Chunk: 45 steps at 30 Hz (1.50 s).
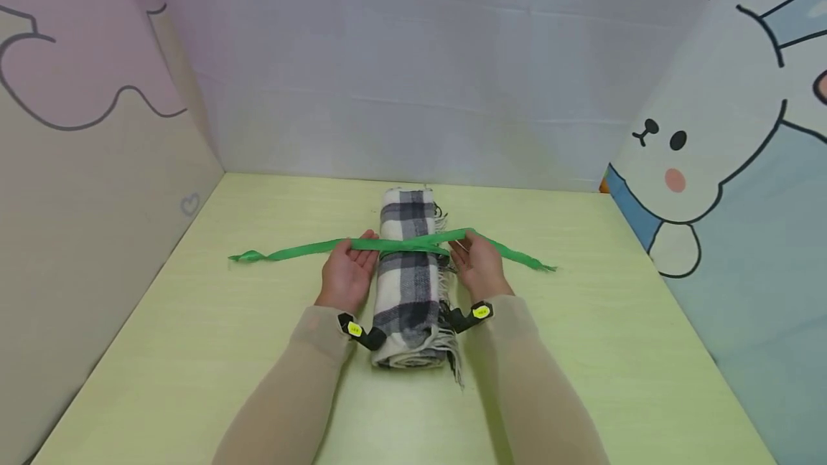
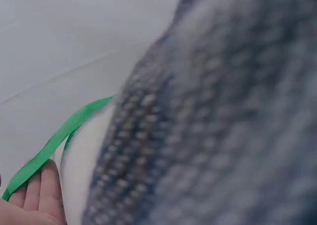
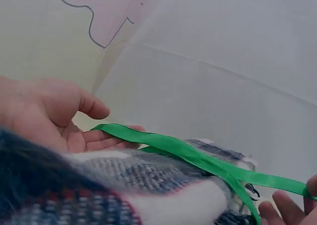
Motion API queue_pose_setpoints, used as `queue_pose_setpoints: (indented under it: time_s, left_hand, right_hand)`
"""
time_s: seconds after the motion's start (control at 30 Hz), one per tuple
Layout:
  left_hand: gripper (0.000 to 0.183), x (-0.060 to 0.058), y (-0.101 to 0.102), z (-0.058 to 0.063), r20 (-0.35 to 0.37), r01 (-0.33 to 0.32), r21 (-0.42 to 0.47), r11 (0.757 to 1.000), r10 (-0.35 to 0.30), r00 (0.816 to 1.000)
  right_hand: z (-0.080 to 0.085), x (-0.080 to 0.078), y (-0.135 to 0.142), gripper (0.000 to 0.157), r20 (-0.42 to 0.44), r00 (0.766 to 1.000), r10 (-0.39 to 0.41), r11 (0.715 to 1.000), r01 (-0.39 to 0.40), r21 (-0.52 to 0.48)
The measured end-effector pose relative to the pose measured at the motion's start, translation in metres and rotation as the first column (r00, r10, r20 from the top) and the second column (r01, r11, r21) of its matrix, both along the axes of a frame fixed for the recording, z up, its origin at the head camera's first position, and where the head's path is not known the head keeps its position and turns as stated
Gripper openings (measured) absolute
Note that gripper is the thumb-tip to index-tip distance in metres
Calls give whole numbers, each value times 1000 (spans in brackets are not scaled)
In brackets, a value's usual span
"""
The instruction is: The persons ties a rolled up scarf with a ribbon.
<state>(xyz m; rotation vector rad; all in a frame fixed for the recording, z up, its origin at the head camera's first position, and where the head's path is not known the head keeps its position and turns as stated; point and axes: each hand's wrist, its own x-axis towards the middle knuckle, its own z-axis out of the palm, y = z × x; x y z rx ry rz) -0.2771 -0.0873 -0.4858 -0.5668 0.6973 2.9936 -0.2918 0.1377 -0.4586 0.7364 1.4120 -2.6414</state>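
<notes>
A rolled plaid blanket (image 1: pixel 405 285) in white, grey and black, with a fringe down its right side, lies lengthwise on the table. A green ribbon (image 1: pixel 304 248) wraps round its middle, and the two ends cross on top. My left hand (image 1: pixel 347 280) is palm up at the roll's left side. Across its straight fingers (image 3: pixel 106 143) runs the ribbon, with the thumb raised apart from it. On the right side, my right hand (image 1: pixel 481 265) pinches the other length of ribbon between thumb and finger. The blanket (image 2: pixel 208 116) fills most of the left wrist view.
The pale yellow table (image 1: pixel 620 350) meets a white cloth wall (image 1: pixel 413 77) at the back. Panels with cartoon drawings stand at both sides, a rabbit (image 1: pixel 698 135) on the right. The ribbon's loose ends trail outward on the table, past each hand.
</notes>
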Motion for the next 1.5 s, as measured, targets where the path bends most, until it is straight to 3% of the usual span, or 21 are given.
queue_pose_setpoints:
  time_s: [0.1,0.2,0.27,0.63,0.83,1.1,1.27,1.5]
  left_hand:
    - [46,-2,4,-4,-21,12,-27,1000,-13,1000]
    - [48,-4,7,-7,-47,31,-72,997,-35,998]
    - [49,-4,7,-9,-64,37,-91,995,-43,997]
    - [45,1,5,-13,-79,-22,-169,985,8,997]
    - [44,5,-1,-14,-71,-78,-225,971,64,995]
    - [44,10,-13,-18,-41,-115,-273,955,108,993]
    - [45,12,-20,-18,-34,-118,-298,947,113,993]
    - [45,12,-30,-18,-29,-125,-271,954,121,992]
  right_hand:
    - [-2,-1,-4,40,-84,996,5,989,-17,-145]
    - [-6,-3,-7,53,-133,991,-6,971,-26,-239]
    - [-8,-4,-9,54,-155,988,-23,956,-24,-293]
    - [-15,-5,-7,46,-140,987,-79,885,5,-466]
    - [-17,-3,-2,51,-146,988,-58,878,-19,-477]
    - [-18,2,4,50,-114,989,-92,888,30,-459]
    - [-19,5,9,41,-106,987,-119,887,58,-458]
    - [-21,7,13,25,-99,985,-143,898,87,-431]
